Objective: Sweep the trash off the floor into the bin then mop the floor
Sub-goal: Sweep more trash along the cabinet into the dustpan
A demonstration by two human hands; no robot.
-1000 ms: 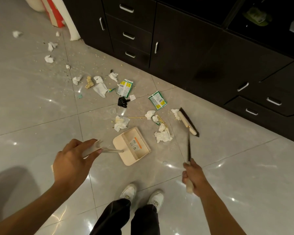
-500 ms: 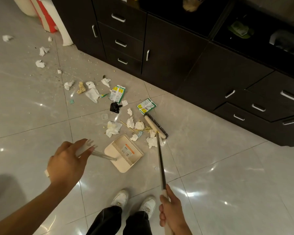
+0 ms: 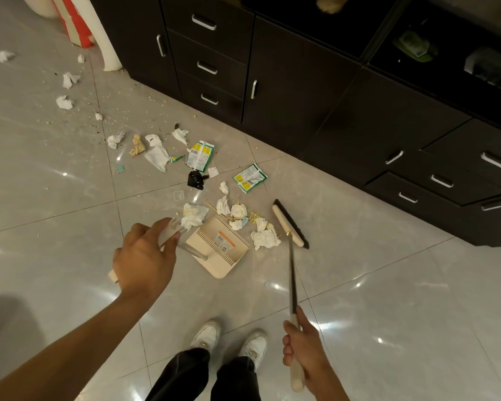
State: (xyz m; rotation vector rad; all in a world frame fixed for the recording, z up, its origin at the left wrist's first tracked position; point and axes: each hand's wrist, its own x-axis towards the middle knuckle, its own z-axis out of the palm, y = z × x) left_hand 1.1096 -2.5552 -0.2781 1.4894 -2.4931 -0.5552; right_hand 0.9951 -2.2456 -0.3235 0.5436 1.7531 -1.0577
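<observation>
Fingers (image 3: 156, 227) of the left hand (image 3: 145, 261) are curling round the dustpan handle (image 3: 192, 249), keeping the dustpan (image 3: 219, 247) planted on the floor (image 3: 388, 285), mouth facing the litter. Crumpled tissues (image 3: 265, 238) are lying just beside its right lip, not yet inside. Broom head (image 3: 291, 224) is now standing right of them, having pulled back from the pan mouth since half a second ago; judging this as resetting for another stroke. Right hand (image 3: 304, 354) is gripping the broom handle (image 3: 292, 279)
</observation>
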